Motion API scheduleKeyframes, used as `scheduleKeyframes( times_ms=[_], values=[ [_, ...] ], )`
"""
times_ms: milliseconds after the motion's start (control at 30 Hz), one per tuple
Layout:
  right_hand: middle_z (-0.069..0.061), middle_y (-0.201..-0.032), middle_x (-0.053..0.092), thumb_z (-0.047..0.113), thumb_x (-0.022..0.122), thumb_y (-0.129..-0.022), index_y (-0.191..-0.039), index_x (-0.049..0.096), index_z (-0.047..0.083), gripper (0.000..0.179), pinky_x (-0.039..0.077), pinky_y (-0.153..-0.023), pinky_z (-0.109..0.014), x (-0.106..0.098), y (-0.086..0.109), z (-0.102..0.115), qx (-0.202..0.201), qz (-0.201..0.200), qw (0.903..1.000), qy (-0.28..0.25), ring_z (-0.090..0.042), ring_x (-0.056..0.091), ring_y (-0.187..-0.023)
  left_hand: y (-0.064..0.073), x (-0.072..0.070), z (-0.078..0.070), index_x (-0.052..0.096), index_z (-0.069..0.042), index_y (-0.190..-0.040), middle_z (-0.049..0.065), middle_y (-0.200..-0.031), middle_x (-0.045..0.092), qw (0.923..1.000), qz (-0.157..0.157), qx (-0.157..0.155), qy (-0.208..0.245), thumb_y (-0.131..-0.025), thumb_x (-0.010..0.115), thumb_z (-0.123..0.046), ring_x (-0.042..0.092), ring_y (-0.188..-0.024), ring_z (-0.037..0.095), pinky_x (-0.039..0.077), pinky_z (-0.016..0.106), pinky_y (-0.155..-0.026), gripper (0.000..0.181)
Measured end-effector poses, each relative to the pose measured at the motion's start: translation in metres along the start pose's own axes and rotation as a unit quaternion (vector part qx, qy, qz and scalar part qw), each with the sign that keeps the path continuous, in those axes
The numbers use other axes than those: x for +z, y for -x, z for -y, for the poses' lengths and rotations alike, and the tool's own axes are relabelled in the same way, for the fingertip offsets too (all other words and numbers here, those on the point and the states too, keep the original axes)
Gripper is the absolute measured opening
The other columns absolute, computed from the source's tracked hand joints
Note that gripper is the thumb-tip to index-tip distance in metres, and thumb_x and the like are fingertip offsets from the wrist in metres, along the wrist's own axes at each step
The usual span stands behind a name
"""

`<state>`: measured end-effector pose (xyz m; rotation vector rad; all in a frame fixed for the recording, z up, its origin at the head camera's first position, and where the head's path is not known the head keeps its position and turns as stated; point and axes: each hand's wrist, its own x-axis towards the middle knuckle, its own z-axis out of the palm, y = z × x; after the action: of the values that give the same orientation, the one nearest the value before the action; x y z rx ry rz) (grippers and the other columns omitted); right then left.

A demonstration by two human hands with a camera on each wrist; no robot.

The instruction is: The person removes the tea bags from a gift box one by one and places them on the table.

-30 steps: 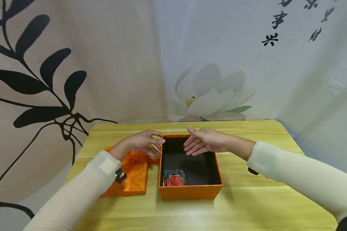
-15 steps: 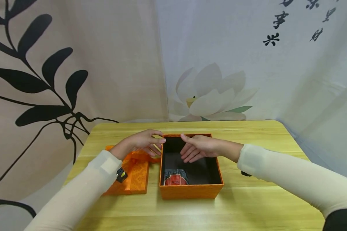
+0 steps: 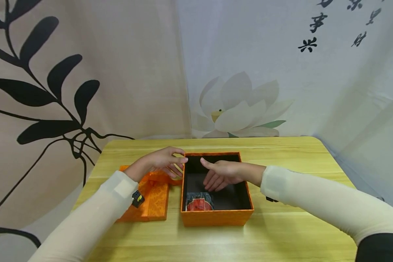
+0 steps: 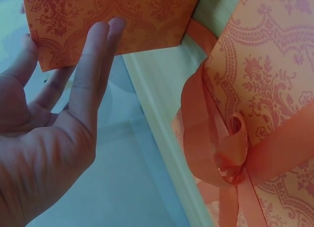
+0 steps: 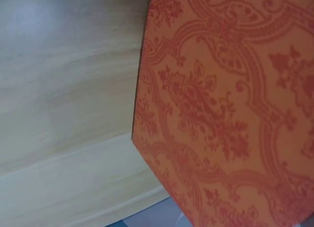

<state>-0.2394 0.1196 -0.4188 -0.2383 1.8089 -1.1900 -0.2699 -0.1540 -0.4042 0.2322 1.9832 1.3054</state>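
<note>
On the table stands an open orange patterned box (image 3: 217, 218) with a dark interior. In its near left corner lies a dark packet with a red label (image 3: 199, 204). My left hand (image 3: 160, 161) holds the box at its far left corner. The left wrist view shows the fingers (image 4: 87, 74) of that hand against the patterned outer wall (image 4: 142, 20), the thumb over the rim. My right hand (image 3: 223, 173) reaches into the box, thumb raised and fingers extended just beyond the packet, apparently apart from it. The right wrist view shows only the box's outer wall (image 5: 206, 99) and table.
Left of the box lies an orange patterned lid (image 3: 157, 203) with an orange ribbon (image 4: 230, 153) tied in a knot. The wooden table (image 3: 291, 225) extends to the right and front. Behind it hangs a printed curtain (image 3: 144, 72).
My right hand has moved left and down, deeper into the box and closer to the packet. My left hand stays at the box's corner.
</note>
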Motion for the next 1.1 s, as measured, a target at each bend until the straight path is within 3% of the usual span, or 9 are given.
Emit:
scheduleKeyframes(
  times_ms=[300,400,533,733,933,1100],
  values=[
    [-0.026,-0.112,0.074,0.07,0.027,-0.105,-0.122,0.068,-0.013,0.093,0.06,-0.094,-0.049,0.002,-0.002,0.005,0.012,-0.013,0.9998,0.005,-0.038,0.074,-0.105,0.0,-0.001,0.001,0.03,-0.002,-0.159,0.031,-0.13,0.059,0.9999,0.01,0.008,-0.007,-0.107,0.059,-0.032,0.073,-0.103,0.041,0.063,0.048,-0.084,0.067],
    [-0.025,-0.109,0.075,0.061,0.037,-0.108,-0.12,0.069,-0.012,0.081,0.061,-0.092,-0.047,0.002,-0.002,0.006,0.013,-0.017,0.9997,0.015,-0.037,0.075,-0.103,0.0,-0.001,0.001,0.029,-0.002,-0.16,0.032,-0.13,0.059,0.9999,0.011,0.006,-0.006,-0.107,0.059,-0.031,0.074,-0.103,0.04,0.063,0.048,-0.084,0.067],
    [-0.022,-0.103,0.076,0.035,0.056,-0.108,-0.113,0.072,-0.01,0.048,0.062,-0.09,-0.046,0.003,-0.006,0.005,0.008,-0.023,0.9992,0.032,-0.033,0.076,-0.097,0.001,-0.001,0.0,0.028,-0.002,-0.16,0.027,-0.125,0.063,0.9999,0.011,0.005,-0.008,-0.106,0.06,-0.031,0.074,-0.103,0.039,0.063,0.048,-0.084,0.069],
    [-0.017,-0.098,0.076,0.004,0.066,-0.1,-0.106,0.073,-0.01,0.017,0.063,-0.088,-0.044,0.007,-0.011,0.003,-0.007,-0.027,0.9985,0.047,-0.027,0.075,-0.09,0.002,-0.001,-0.002,0.028,-0.002,-0.16,0.024,-0.12,0.065,0.9999,0.009,0.002,-0.013,-0.106,0.061,-0.031,0.074,-0.103,0.039,0.063,0.048,-0.084,0.07],
    [-0.009,-0.086,0.075,-0.004,0.077,-0.089,-0.098,0.073,-0.006,0.01,0.064,-0.085,-0.04,0.014,-0.017,0.002,-0.025,-0.025,0.995,0.094,-0.019,0.073,-0.083,0.001,-0.001,-0.002,0.027,-0.002,-0.161,0.024,-0.122,0.064,0.9999,0.01,0.001,-0.011,-0.106,0.06,-0.031,0.074,-0.103,0.038,0.063,0.048,-0.083,0.07],
    [-0.01,-0.082,0.074,-0.007,0.077,-0.087,-0.092,0.072,-0.004,0.008,0.064,-0.084,-0.04,0.016,-0.017,0.002,-0.04,-0.023,0.9912,0.124,-0.017,0.072,-0.078,0.0,-0.002,-0.001,0.026,-0.001,-0.161,0.024,-0.123,0.064,0.9999,0.011,0.002,-0.012,-0.107,0.06,-0.032,0.073,-0.104,0.039,0.063,0.048,-0.085,0.071]
  ],
)
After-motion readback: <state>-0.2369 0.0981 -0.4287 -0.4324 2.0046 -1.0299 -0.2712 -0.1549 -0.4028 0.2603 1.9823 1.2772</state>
